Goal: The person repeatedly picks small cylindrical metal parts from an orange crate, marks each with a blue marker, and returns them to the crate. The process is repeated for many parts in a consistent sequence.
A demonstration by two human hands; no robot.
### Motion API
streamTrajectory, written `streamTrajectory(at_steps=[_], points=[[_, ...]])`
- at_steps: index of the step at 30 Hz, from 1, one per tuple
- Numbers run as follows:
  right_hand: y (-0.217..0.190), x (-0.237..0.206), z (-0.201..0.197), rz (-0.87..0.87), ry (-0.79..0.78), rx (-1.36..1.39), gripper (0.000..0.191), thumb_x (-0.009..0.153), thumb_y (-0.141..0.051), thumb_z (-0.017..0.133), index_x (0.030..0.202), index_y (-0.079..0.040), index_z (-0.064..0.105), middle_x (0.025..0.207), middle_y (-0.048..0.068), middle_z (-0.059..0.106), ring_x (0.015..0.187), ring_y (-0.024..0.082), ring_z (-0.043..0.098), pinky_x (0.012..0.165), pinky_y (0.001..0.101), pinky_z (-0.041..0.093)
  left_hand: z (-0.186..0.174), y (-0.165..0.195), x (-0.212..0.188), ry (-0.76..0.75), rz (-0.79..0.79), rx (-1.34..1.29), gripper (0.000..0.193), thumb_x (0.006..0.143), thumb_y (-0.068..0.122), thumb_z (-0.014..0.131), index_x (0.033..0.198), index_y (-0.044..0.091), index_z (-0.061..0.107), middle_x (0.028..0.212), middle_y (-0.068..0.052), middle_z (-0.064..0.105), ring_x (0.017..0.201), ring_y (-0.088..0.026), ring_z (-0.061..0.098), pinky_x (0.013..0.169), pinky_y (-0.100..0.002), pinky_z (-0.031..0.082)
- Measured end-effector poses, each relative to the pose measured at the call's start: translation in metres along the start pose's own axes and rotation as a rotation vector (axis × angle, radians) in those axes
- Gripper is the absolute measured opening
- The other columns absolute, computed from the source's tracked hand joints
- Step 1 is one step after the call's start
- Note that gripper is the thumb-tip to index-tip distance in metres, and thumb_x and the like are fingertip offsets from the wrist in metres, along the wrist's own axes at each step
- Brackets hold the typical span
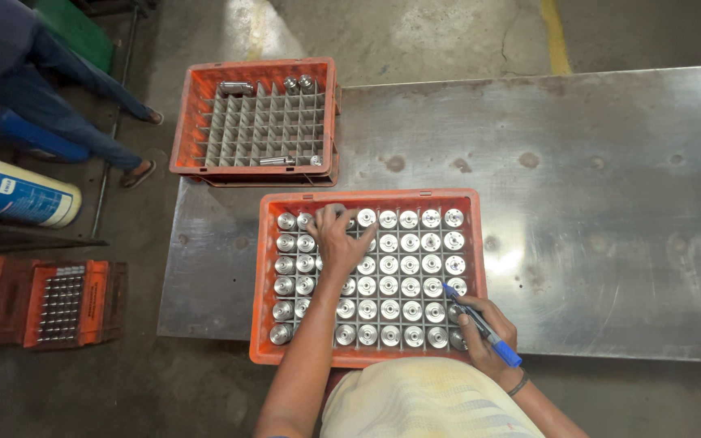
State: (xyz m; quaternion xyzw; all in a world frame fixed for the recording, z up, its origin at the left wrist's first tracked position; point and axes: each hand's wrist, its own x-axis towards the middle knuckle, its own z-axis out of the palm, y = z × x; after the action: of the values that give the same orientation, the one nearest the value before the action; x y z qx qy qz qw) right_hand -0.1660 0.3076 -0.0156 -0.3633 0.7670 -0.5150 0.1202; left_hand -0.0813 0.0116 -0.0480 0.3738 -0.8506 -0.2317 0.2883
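Near crate (263, 276), orange, sits at lower centre of the frame on the steel worktop (594, 211), overhanging its near edge a bit. Its grid is nearly full of shiny round metal parts (410, 264) standing on end, one per cell, rows all the way across

Left hand (336, 239) reaches into the upper left of that crate, fingers curled down over parts in the top rows, seems to pinch or touch one; can't tell if it's lifted. Right hand (488, 328) rests at the crate's lower right corner, clenched around a blue marker (480, 322), tip pointing up-left at the parts in the right columns

Progress, judged: no ink visible on any part tops from this view, too small to tell, so marked vs unmarked count can't be read. Pen sits at the lower right rows, left hand at top left

Second crate (184, 122), orange, upper left of frame, at the worktop's far left end: grid almost empty, a few parts at its top and bottom edge. More crates (10, 300) on the floor at far left, one holding parts. Another person's legs (58, 105) upper left, blue-and-white cylinder (18, 195) lying below them
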Motion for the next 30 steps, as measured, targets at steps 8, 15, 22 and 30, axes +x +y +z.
streamTrajectory(at_steps=[8,15,22,30], points=[[0.0000,0.0007,0.0001,0.003,-0.011,0.013,0.022,0.093,-0.009,0.065,0.113,-0.001,0.069,0.094,0.012,0.073,0.078,0.016,0.071,0.069,0.0285,0.054,-0.0025,0.0037,0.0009,-0.025,0.028,0.054,0.044,0.072,0.043,0.089,0.098,0.008,0.078,0.104,-0.009,0.060,0.111,-0.028,0.052,0.106,-0.056,0.026],[0.0050,0.0008,0.0016,0.005,-0.018,0.029,0.022,0.093,-0.010,0.066,0.112,0.000,0.069,0.092,0.012,0.074,0.077,0.016,0.071,0.069,0.0283,0.054,-0.0014,0.0019,0.0014,-0.058,-0.021,0.109,0.046,0.071,0.044,0.088,0.098,0.009,0.077,0.106,-0.011,0.059,0.114,-0.030,0.050,0.106,-0.057,0.025],[0.0057,0.0004,0.0025,0.025,-0.016,0.034,0.022,0.093,-0.010,0.066,0.112,0.000,0.070,0.090,0.011,0.074,0.075,0.016,0.072,0.068,0.0283,0.054,-0.0019,0.0031,0.0010,-0.039,-0.003,0.043,0.046,0.077,0.046,0.083,0.103,0.010,0.075,0.111,-0.013,0.058,0.117,-0.029,0.050,0.108,-0.056,0.025],[0.0036,0.0013,0.0026,0.026,-0.018,0.013,0.021,0.093,-0.012,0.065,0.110,0.000,0.070,0.088,0.011,0.073,0.074,0.016,0.072,0.067,0.0290,0.054,-0.0002,0.0049,0.0052,-0.174,-0.092,0.143,0.049,0.076,0.045,0.082,0.105,0.007,0.075,0.111,-0.015,0.057,0.118,-0.033,0.049,0.109,-0.058,0.026]])
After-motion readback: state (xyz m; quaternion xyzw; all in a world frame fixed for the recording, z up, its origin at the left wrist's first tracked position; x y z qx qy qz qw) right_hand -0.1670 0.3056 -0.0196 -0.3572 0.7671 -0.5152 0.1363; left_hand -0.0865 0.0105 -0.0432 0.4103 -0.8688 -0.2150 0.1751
